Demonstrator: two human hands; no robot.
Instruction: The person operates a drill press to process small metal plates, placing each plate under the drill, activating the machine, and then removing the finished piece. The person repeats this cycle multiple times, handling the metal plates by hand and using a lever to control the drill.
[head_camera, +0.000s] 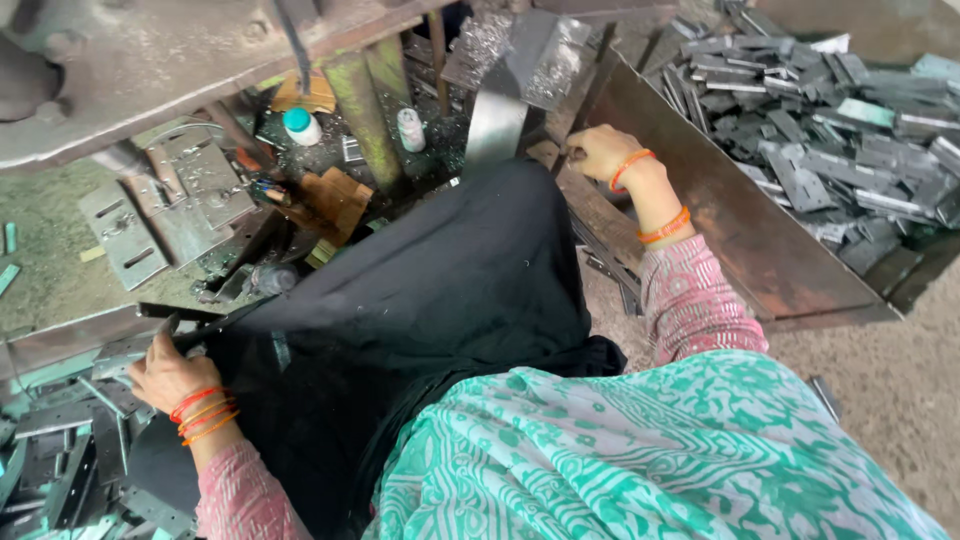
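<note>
**Meanwhile, both hands out at the metal piles, one on each side**

Overhead, the heavy machine frame (150, 70) fills the top left of the view, rusted and grey, with loose flat plates (165, 205) lying on the gritty floor beneath it. To the right stands a large rusty bin (730, 230), its sloped wall facing the person and its inside heaped with grey stamped metal pieces (830, 130). A wide black cloth (440, 300) covers the person's lap between the two sides.

Lower left lies a second heap of grey metal strips (60, 450). The left hand (170, 375) rests at its edge, fingers curled around what looks like a thin dark piece right where the cloth begins; I cannot tell for sure whether it grips the metal or the cloth hem. The right hand (598, 152) sits on a worn ledge (600, 215) just beside the bin wall, fingers bent and closed down narrow, and I cannot make out anything held in them.

Judged from this, the step in hand is a pick-up from the left heap. The next move would call for a firm pinch on one strip alone, lifted free of its neighbours without dragging the cloth.

Smaller things: a white bottle with a teal cap (300, 125) stands under the frame.
</note>
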